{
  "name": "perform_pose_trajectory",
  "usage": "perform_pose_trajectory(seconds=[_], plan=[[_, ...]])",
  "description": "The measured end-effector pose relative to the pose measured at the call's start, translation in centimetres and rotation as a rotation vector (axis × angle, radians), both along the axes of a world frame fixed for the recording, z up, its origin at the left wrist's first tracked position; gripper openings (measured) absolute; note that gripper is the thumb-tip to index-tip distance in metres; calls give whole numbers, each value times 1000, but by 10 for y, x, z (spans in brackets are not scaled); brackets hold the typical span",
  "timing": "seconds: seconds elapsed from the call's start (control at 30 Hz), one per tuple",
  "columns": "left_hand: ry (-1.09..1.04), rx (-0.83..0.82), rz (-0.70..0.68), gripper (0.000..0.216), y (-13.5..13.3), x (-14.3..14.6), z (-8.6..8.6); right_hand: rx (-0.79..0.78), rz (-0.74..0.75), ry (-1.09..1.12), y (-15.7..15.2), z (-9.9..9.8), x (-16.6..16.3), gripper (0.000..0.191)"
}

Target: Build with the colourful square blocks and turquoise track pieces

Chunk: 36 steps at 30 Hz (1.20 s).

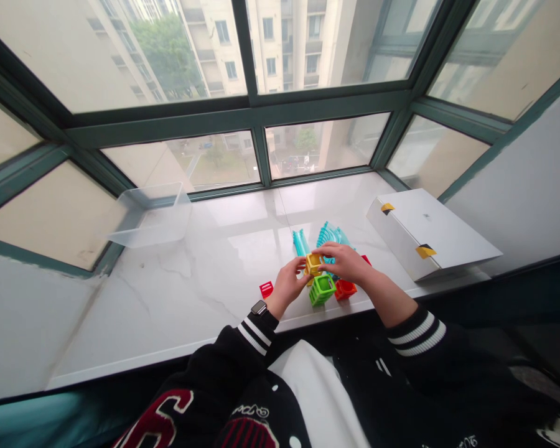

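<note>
Between my two hands is a yellow hollow toy block (314, 264). My left hand (287, 283) grips it from the left, fingers closed against its side. From the upper right, my right hand (343, 259) pinches the same block. Just in front stands a green hollow block (322, 289), and an orange-red one (345, 289) sits to its right. Behind my hands lie a straight light-blue track piece (300, 241) and a wider curved blue track piece (331, 234). A small red piece (266, 289) rests left of my left hand. Parts beneath the yellow block are hidden by my fingers.
A clear plastic bin (156, 218) stands at the left back of the white marble sill (191, 280). On the right is a white box (436, 230) with yellow-and-black tape tabs. Green-framed windows (261, 118) close off the back, and the sill's front edge runs near my body.
</note>
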<state>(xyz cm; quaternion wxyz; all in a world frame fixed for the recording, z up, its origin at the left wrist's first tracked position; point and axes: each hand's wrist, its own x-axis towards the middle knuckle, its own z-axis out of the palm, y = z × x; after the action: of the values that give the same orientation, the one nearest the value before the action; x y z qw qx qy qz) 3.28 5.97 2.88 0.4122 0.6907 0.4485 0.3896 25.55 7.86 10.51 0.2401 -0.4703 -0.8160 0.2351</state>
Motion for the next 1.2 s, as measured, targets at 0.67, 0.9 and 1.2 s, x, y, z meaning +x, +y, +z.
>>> perform_pose_trajectory(seconds=[0.67, 0.9, 1.2], plan=[[33, 25, 0, 45, -2, -6, -4, -18, 29, 40, 4, -7, 4, 41], [-44, -52, 192, 34, -17, -56, 6, -78, 37, 59, 7, -10, 6, 41], [-6, -102, 376, 33, -56, -118, 1, -83, 34, 23, 5, -4, 5, 41]])
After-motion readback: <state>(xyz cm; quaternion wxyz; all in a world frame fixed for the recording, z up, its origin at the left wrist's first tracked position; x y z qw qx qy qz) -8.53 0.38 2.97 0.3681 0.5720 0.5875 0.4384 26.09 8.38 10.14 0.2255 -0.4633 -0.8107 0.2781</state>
